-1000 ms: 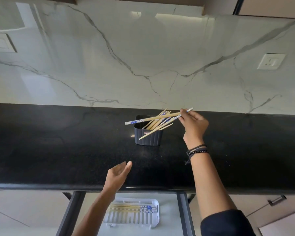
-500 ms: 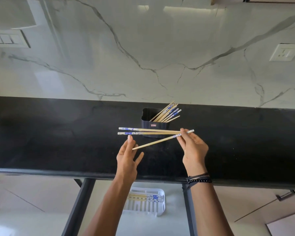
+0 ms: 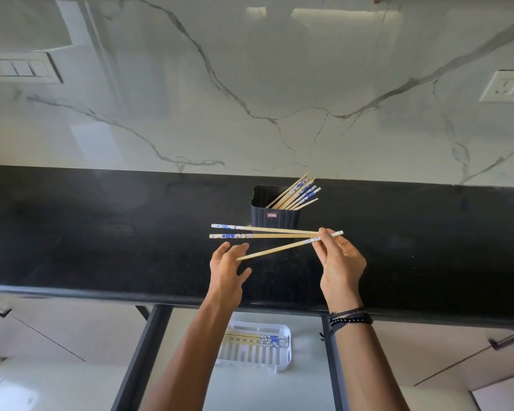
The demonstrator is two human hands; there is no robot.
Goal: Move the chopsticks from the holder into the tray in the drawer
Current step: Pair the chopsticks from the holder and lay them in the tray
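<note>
Our right hand [image 3: 340, 262] pinches three chopsticks [image 3: 279, 232] at one end, they fan out toward our left hand [image 3: 227, 271], fingers loose and holding nothing, black holder [image 3: 275, 216] just past both hands, white tray [image 3: 285, 351] in the drawer [image 3: 149, 351] under our wrists

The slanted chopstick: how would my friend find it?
Start at the black countertop, in front of the dark holder, where the right hand pinches three chopsticks. It is the lowest chopstick, slanting down toward the left hand. Unlike the two above, its plain wooden tip points left, not a blue-patterned end.
</note>
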